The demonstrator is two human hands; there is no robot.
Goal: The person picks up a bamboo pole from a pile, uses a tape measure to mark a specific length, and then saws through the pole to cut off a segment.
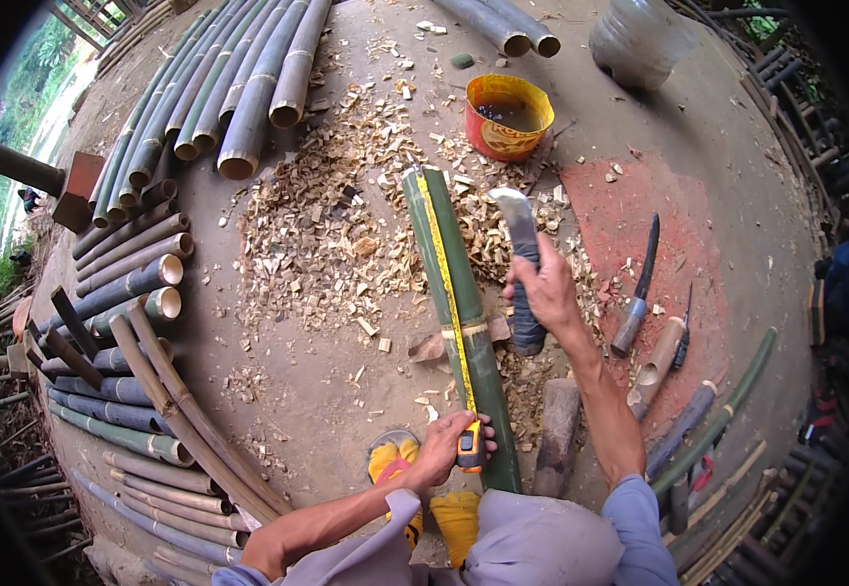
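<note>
Blue-grey sleeves [636,518] leave the forearms [608,410] bare.

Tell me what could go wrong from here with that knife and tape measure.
1. The right hand holds the knife close to the extended yellow strip; a careless swing might nick it.
2. The strip reaches the far end of the green bamboo pole; if the left hand tugs the tape measure, that end could slip and spoil the reading.
3. The pole is round, so it may roll if bumped.
</note>
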